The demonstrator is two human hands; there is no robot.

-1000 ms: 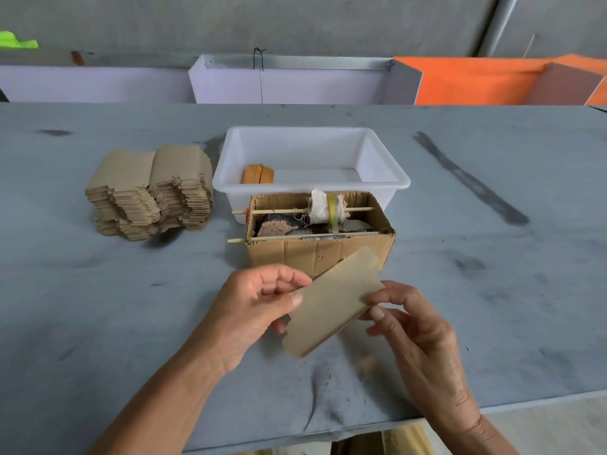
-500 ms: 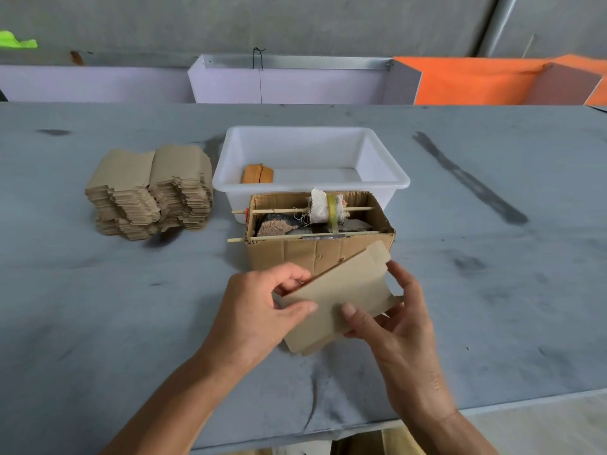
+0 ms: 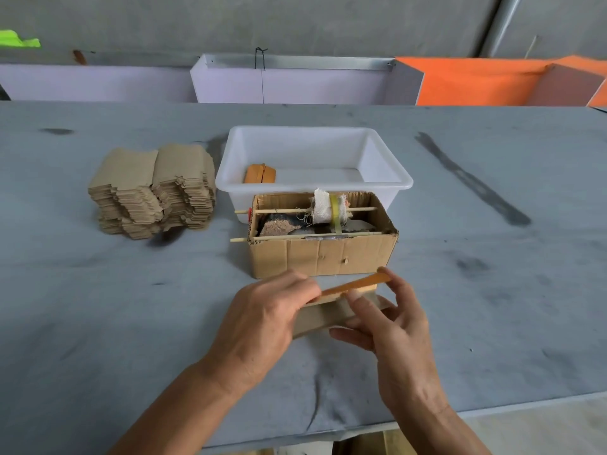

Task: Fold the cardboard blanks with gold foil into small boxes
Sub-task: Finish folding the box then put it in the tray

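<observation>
A: What's the biggest thing there?

B: One grey worktop (image 3: 98, 323), matt and smudged with dark streaks. Near the middle, towards its far edge, stands one white plastic tub (image 3: 387, 172), rectangular with a rolled rim, holding one small orange-gold folded box (image 3: 259, 174) in its left end.

A: And in front of the tub?

B: One open corrugated cardboard carton (image 3: 322, 257), touching the tub. Two thin wooden sticks (image 3: 279, 211) run across its top; a roll of white cloth (image 3: 323, 206) sits on the far one.

A: The blanks?

B: Two stacks of brown blanks (image 3: 151, 192), side by side, towards the left edge, with stepped, notched outlines.

A: The hands?

B: One cardboard blank (image 3: 323, 315) is held above the near edge, half-opened, its gold lining showing as a thin strip on top. The left hand (image 3: 262, 323) has its grip curled round the blank's left end. The right hand (image 3: 394, 326) pinches the right end, thumb in front, fingers behind.
</observation>
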